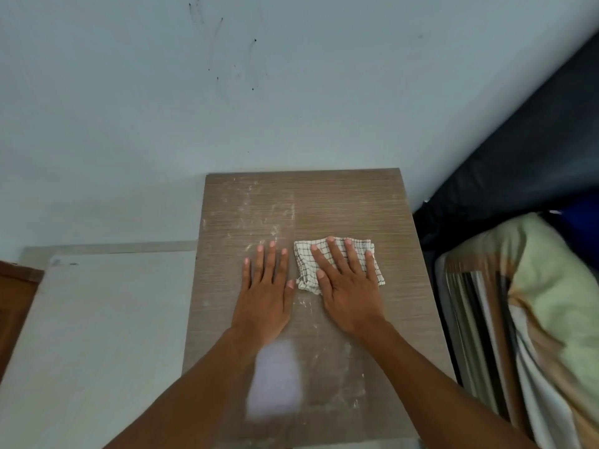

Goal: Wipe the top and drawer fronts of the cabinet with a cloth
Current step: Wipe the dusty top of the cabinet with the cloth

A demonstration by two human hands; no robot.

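You have one view only, a wide-angle camera worn on your head, looking forward and steeply down. It sits close above the cabinet top [340, 202], which fills the middle and lower frame, with your forearms entering from the bottom edge. It faces the pale wall [291, 92] behind the cabinet. The wide lens bends the edges, taking in a lower pale surface [97, 319] at left and bedding [534, 303] at right.
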